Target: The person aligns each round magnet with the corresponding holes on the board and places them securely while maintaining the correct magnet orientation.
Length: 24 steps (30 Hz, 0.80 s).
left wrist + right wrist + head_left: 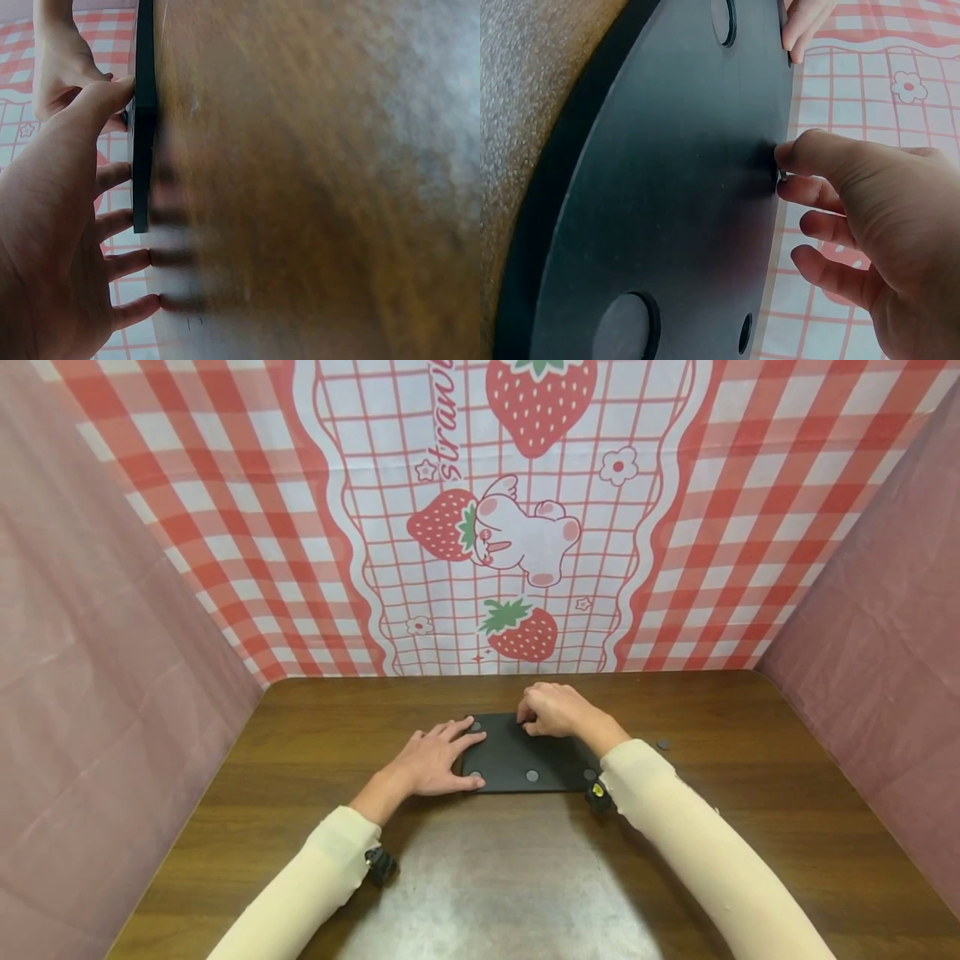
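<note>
A flat black rectangular board (501,752) lies on the table, with round grey discs set in it, among them a near-middle disc (532,775) and a near-right disc (589,774). My left hand (433,762) rests at the board's left end, fingers spread, its thumb on the near left corner. At the middle of the far edge my right hand (557,710) pinches a small thin disc (782,175) between thumb and index finger, right at the board's surface. Most of that disc is hidden by the fingertips. The right hand's other fingers are loosely bent.
A loose dark grey disc (663,744) lies on the wooden table (480,877) to the right of the board. Behind the table hangs a red-and-white checked cloth (720,527) with strawberries, and pink curtains (885,560) flank both sides.
</note>
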Each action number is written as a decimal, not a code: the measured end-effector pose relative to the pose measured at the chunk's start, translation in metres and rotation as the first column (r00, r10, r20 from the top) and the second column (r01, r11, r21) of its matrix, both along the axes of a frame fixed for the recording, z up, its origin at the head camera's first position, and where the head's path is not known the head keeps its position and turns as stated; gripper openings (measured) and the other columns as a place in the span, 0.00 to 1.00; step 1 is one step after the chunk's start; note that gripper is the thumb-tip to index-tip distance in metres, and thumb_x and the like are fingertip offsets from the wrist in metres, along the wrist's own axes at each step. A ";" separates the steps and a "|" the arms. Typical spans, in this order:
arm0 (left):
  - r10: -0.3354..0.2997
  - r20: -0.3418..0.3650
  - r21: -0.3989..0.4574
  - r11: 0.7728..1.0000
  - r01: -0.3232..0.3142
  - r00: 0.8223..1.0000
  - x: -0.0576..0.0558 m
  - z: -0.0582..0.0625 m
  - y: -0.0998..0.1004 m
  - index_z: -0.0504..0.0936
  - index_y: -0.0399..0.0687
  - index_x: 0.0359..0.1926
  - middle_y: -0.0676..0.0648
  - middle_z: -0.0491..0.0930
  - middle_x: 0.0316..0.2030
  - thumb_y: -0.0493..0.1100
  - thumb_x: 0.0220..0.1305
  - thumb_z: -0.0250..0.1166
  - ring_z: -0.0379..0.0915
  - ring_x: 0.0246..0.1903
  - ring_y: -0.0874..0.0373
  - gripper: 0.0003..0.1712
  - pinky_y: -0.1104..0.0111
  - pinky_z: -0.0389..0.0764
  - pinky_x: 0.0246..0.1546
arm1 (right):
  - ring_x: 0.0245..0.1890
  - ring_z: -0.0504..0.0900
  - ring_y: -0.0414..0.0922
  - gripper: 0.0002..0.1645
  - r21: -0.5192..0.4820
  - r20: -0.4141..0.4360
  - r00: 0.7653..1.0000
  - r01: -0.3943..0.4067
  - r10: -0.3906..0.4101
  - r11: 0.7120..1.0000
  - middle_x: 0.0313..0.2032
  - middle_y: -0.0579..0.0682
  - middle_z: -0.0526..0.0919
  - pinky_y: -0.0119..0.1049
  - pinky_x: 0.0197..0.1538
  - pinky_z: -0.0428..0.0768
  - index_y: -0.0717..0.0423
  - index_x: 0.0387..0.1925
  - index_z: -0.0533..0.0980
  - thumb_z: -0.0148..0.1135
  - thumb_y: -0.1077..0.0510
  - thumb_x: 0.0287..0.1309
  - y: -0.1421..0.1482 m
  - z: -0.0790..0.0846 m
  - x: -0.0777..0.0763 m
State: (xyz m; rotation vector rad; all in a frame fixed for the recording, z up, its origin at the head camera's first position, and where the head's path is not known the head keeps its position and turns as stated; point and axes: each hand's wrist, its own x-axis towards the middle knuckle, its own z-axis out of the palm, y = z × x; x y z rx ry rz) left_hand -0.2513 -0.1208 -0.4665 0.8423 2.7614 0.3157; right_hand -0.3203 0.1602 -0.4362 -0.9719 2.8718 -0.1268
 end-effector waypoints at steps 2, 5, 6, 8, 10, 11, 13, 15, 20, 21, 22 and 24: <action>0.000 0.001 -0.003 1.000 0.000 1.000 0.000 0.000 0.000 0.62 0.67 0.90 0.48 0.52 0.93 0.75 0.75 0.65 0.53 0.90 0.36 0.51 0.28 0.62 0.82 | 0.46 0.88 0.46 0.09 0.001 -0.004 1.000 0.000 0.000 1.000 0.44 0.48 0.91 0.50 0.52 0.88 0.48 0.49 0.94 0.77 0.53 0.71 0.000 0.001 0.001; -0.001 0.002 0.001 1.000 0.001 1.000 -0.001 -0.001 0.000 0.62 0.68 0.90 0.48 0.52 0.93 0.75 0.75 0.65 0.53 0.90 0.36 0.51 0.27 0.62 0.82 | 0.47 0.88 0.47 0.09 -0.003 -0.003 1.000 0.006 -0.006 1.000 0.45 0.48 0.91 0.51 0.53 0.89 0.48 0.49 0.94 0.77 0.54 0.71 0.000 0.001 0.001; 0.000 0.002 0.003 1.000 0.000 1.000 -0.001 -0.002 0.001 0.62 0.67 0.90 0.47 0.52 0.93 0.75 0.75 0.65 0.53 0.90 0.36 0.51 0.27 0.62 0.82 | 0.48 0.89 0.47 0.09 -0.005 -0.003 1.000 0.009 -0.009 1.000 0.45 0.48 0.92 0.52 0.54 0.89 0.48 0.49 0.94 0.77 0.54 0.71 0.000 0.001 0.001; 0.000 0.001 0.006 1.000 0.000 1.000 -0.002 -0.002 0.001 0.62 0.67 0.90 0.47 0.53 0.93 0.75 0.75 0.65 0.53 0.90 0.36 0.50 0.27 0.62 0.82 | 0.48 0.89 0.47 0.09 -0.009 -0.003 1.000 0.014 -0.014 1.000 0.45 0.48 0.92 0.52 0.54 0.89 0.48 0.49 0.94 0.77 0.54 0.71 0.000 0.000 0.001; 0.002 0.000 0.006 1.000 -0.002 1.000 -0.002 -0.003 0.000 0.62 0.67 0.90 0.47 0.53 0.93 0.75 0.75 0.65 0.53 0.90 0.36 0.50 0.27 0.62 0.82 | 0.48 0.89 0.47 0.08 -0.014 -0.004 1.000 0.017 -0.017 1.000 0.45 0.49 0.92 0.52 0.54 0.89 0.49 0.48 0.94 0.77 0.55 0.71 0.000 -0.001 0.000; 0.002 -0.001 0.007 1.000 -0.002 1.000 -0.002 -0.003 0.000 0.62 0.67 0.90 0.47 0.53 0.93 0.75 0.75 0.65 0.53 0.90 0.36 0.50 0.27 0.62 0.82 | 0.47 0.89 0.47 0.08 -0.014 -0.008 1.000 0.013 -0.013 1.000 0.45 0.49 0.92 0.52 0.54 0.89 0.49 0.48 0.94 0.76 0.55 0.71 0.000 -0.001 0.000; 0.002 -0.001 0.008 1.000 -0.002 1.000 -0.002 -0.004 0.000 0.62 0.67 0.90 0.47 0.53 0.93 0.75 0.75 0.65 0.53 0.90 0.36 0.50 0.27 0.62 0.82 | 0.47 0.89 0.47 0.08 -0.015 -0.010 1.000 0.012 -0.012 1.000 0.44 0.49 0.92 0.52 0.53 0.89 0.49 0.48 0.94 0.76 0.55 0.71 -0.001 -0.002 0.000; 0.003 -0.001 0.007 1.000 -0.003 1.000 -0.002 -0.003 0.000 0.62 0.67 0.90 0.47 0.52 0.93 0.75 0.75 0.65 0.53 0.90 0.36 0.51 0.27 0.62 0.82 | 0.46 0.88 0.47 0.08 -0.014 -0.012 1.000 0.007 -0.007 1.000 0.44 0.49 0.92 0.52 0.52 0.89 0.49 0.48 0.94 0.76 0.55 0.71 -0.001 -0.001 0.000; 0.002 -0.003 0.005 1.000 -0.002 1.000 -0.001 -0.002 -0.001 0.62 0.68 0.90 0.48 0.52 0.93 0.74 0.75 0.65 0.53 0.90 0.36 0.51 0.27 0.63 0.82 | 0.46 0.88 0.47 0.07 -0.008 -0.024 1.000 -0.002 0.002 1.000 0.44 0.49 0.92 0.51 0.51 0.89 0.48 0.48 0.94 0.76 0.54 0.72 0.000 -0.001 0.000; 0.001 -0.002 0.005 1.000 -0.001 1.000 -0.001 -0.002 -0.001 0.62 0.68 0.90 0.48 0.52 0.93 0.74 0.75 0.65 0.53 0.90 0.36 0.50 0.27 0.62 0.82 | 0.46 0.88 0.47 0.07 -0.006 -0.028 1.000 -0.005 0.004 1.000 0.44 0.49 0.92 0.51 0.51 0.89 0.48 0.47 0.94 0.76 0.54 0.72 0.000 -0.001 0.001; 0.001 -0.002 0.006 1.000 -0.001 1.000 -0.001 -0.002 0.000 0.62 0.68 0.90 0.48 0.52 0.93 0.74 0.75 0.65 0.53 0.90 0.36 0.50 0.27 0.63 0.82 | 0.46 0.88 0.47 0.07 -0.007 -0.030 1.000 -0.004 0.004 1.000 0.44 0.49 0.92 0.51 0.51 0.89 0.48 0.48 0.94 0.76 0.54 0.72 0.000 -0.001 0.001; 0.000 0.000 0.006 1.000 0.000 1.000 -0.001 -0.002 0.000 0.62 0.68 0.90 0.48 0.52 0.93 0.75 0.75 0.65 0.53 0.90 0.36 0.50 0.27 0.62 0.82 | 0.46 0.88 0.48 0.07 -0.008 -0.032 0.999 -0.007 0.007 1.000 0.44 0.49 0.91 0.51 0.50 0.89 0.48 0.47 0.94 0.77 0.54 0.72 0.001 -0.001 0.002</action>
